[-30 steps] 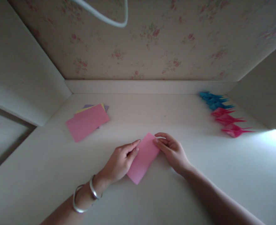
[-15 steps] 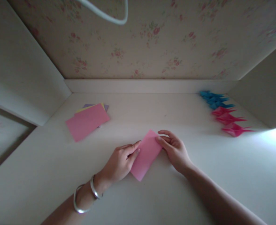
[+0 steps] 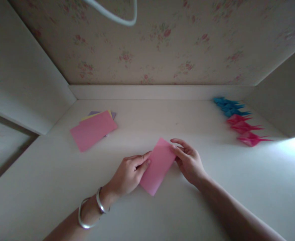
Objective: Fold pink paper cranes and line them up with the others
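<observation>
Centrally, a pink paper sheet [image 3: 157,170] lies at a slant over the white tabletop [image 3: 177,214], its narrow far end pointing away from the person and its near corner aimed back toward them. The left hand [image 3: 133,172] grips the sheet's left long edge between thumb and fingers. The right hand [image 3: 186,159] pinches the right edge near the far end, thumb on top, forefinger curved just beyond the paper. Two silver bangles [image 3: 101,202] ring the left wrist.

A wide stretch of white surface runs from the sheet's far end to the raised back strip [image 3: 162,92]. More of it spreads between the left hand and the stack of coloured paper [image 3: 93,131], which has pink on top, with yellow and purple edges peeking out behind. Well off to the right, blue folded figures [image 3: 229,107] and pink folded figures [image 3: 245,130] line up along the side panel [image 3: 280,97], points turned toward it, with open tabletop between them and the right hand. A white cord [image 3: 112,17] loops against the flowered wall [image 3: 147,50].
</observation>
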`<state>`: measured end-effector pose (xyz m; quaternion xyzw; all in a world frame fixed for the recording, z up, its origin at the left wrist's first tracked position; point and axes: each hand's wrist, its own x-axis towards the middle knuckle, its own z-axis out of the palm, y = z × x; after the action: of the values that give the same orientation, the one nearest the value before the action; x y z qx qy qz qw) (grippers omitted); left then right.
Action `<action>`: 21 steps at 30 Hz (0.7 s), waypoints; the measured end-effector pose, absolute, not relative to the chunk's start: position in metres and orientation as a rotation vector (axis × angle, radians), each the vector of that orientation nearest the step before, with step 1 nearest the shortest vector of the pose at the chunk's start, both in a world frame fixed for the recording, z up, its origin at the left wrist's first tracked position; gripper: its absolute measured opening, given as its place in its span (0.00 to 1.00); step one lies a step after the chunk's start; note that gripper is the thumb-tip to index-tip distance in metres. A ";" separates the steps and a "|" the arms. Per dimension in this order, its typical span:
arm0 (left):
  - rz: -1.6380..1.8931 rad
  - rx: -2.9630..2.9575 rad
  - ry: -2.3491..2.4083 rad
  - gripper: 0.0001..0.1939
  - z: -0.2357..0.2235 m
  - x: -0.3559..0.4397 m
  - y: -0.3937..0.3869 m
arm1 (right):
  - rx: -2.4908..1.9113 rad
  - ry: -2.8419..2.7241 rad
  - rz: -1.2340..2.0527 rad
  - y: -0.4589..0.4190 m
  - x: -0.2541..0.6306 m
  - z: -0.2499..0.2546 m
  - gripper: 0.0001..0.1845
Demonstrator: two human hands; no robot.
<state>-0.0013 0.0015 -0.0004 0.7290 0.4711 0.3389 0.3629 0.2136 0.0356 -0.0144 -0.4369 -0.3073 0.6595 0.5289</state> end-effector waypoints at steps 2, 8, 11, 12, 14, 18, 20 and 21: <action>0.885 1.855 1.205 0.18 0.001 0.000 0.001 | -1.008 -0.691 1.588 0.036 0.213 -0.014 0.18; 0.958 1.900 1.282 0.18 0.004 0.000 -0.002 | -0.871 -0.739 1.712 0.033 0.210 -0.011 0.15; 0.987 1.947 1.315 0.17 0.004 -0.001 -0.002 | -0.893 -0.783 1.759 0.031 0.209 -0.014 0.17; 0.989 1.958 1.314 0.17 0.003 -0.001 -0.002 | -0.910 -0.795 1.755 0.030 0.209 -0.015 0.18; 0.984 1.971 1.303 0.17 0.003 0.000 -0.002 | -0.947 -0.811 1.730 0.029 0.209 -0.017 0.18; 0.959 1.975 1.284 0.18 0.003 0.001 -0.001 | -1.022 -0.873 1.659 0.030 0.209 -0.019 0.18; 0.954 1.976 1.284 0.18 0.003 0.002 -0.001 | -1.053 -0.921 1.622 0.030 0.209 -0.019 0.18; 0.954 1.978 1.285 0.18 0.003 0.002 -0.001 | -1.065 -0.941 1.608 0.030 0.210 -0.019 0.19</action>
<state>0.0017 -0.0011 0.0033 0.7430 0.4828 0.3584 0.2941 0.2096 0.0297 -0.0188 -0.4359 -0.3852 0.6583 0.4778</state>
